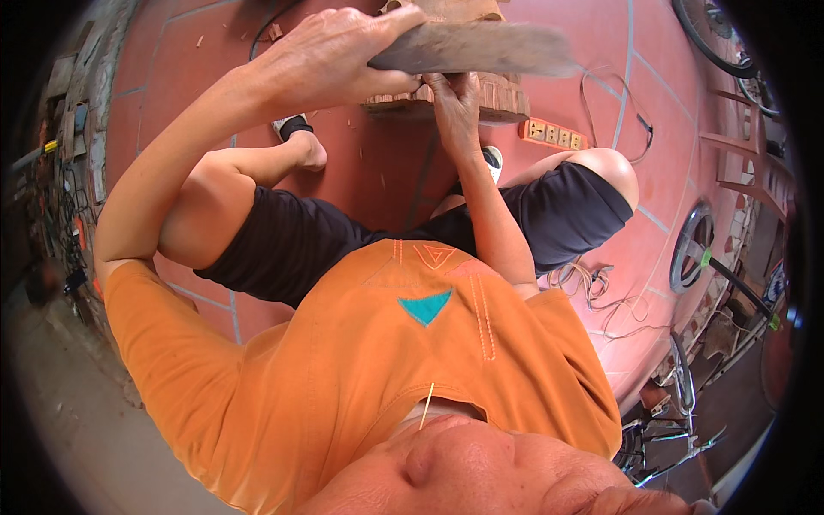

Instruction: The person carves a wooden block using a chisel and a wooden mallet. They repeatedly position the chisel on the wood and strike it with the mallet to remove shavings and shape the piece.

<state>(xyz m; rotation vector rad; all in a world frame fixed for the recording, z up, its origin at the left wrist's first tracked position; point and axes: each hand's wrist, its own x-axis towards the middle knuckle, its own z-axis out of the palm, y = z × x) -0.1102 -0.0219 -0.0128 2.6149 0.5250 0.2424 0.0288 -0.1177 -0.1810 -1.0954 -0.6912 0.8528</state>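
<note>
Gripping a flat grey board (481, 49) in left hand (330, 60), right hand (455, 99) just beneath, fingers curled on carved wooden block (498, 94)

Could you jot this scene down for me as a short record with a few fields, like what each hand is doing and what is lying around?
Setting: red tiled floor, the person seated low with knees bent
Left hand: raised, gripping a flat, worn wooden piece, blurred
Right hand: resting on a carved reddish wooden block on the floor
Clothing: orange shirt, dark shorts
Nearby: orange power strip beside the block, loose wires, bicycle wheels at right
Unclear: what the carving on the block shows
</note>
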